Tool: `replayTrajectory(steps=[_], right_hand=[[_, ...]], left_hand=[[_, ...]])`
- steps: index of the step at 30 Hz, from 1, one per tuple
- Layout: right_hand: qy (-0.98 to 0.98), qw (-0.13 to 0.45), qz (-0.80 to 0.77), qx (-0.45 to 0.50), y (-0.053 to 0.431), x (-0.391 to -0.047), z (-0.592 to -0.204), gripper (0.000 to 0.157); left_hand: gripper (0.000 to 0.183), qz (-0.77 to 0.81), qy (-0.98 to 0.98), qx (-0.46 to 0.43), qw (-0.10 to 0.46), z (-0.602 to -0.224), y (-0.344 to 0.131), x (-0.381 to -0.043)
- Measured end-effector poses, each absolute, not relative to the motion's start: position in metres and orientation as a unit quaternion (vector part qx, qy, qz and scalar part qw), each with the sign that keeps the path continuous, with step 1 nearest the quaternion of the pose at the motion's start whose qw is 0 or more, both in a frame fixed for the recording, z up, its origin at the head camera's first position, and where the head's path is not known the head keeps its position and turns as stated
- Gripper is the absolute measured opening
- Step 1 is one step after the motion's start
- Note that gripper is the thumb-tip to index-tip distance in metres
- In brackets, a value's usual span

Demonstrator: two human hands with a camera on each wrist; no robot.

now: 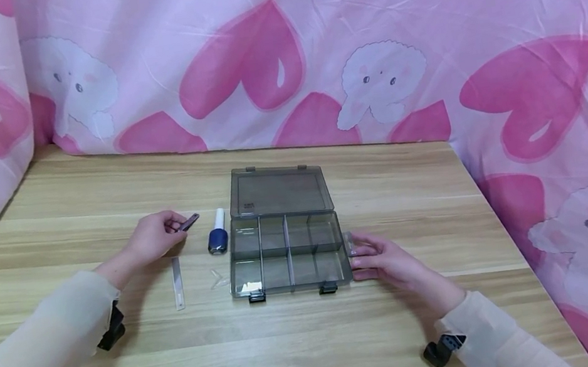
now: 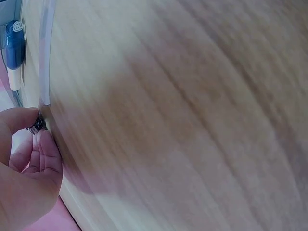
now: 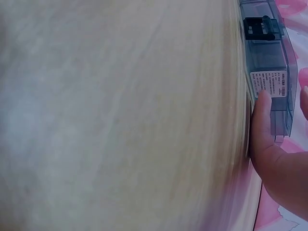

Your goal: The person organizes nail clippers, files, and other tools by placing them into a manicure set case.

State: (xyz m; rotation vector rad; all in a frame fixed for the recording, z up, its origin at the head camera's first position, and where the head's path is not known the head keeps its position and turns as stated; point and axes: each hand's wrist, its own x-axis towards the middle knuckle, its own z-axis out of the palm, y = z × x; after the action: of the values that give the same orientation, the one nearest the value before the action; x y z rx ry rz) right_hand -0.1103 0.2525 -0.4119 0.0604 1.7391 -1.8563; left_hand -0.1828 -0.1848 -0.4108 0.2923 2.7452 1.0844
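My left hand [image 1: 156, 236] pinches a small metal nail clipper [image 1: 189, 222] between thumb and fingertips, just left of a nail polish bottle [image 1: 217, 240] with dark blue contents and a white cap. In the left wrist view the clipper [image 2: 36, 126] is mostly hidden by the fingers. My right hand [image 1: 387, 258] rests its extended fingers against the right side of a smoky clear compartment box [image 1: 289, 254]. The box's lid [image 1: 281, 192] lies folded back. In the right wrist view my thumb touches the box near a white printed label [image 3: 269, 83].
A thin pale strip [image 1: 178, 283], likely a nail file, lies below my left hand. Small clear pieces [image 1: 219, 278] lie between it and the box. Pink printed cloth [image 1: 252, 56] hangs behind and beside the wooden table [image 1: 273, 351].
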Motion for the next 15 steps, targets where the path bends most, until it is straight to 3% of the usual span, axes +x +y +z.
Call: replayTrajectory(steps=[15], right_hand=[[0.657,0.31,-0.687,0.021,0.2482,-0.1136,-0.413,0.069]], left_hand=[[0.022,0.371,0.921,0.089,0.075,-0.4126,-0.1919,-0.1841]])
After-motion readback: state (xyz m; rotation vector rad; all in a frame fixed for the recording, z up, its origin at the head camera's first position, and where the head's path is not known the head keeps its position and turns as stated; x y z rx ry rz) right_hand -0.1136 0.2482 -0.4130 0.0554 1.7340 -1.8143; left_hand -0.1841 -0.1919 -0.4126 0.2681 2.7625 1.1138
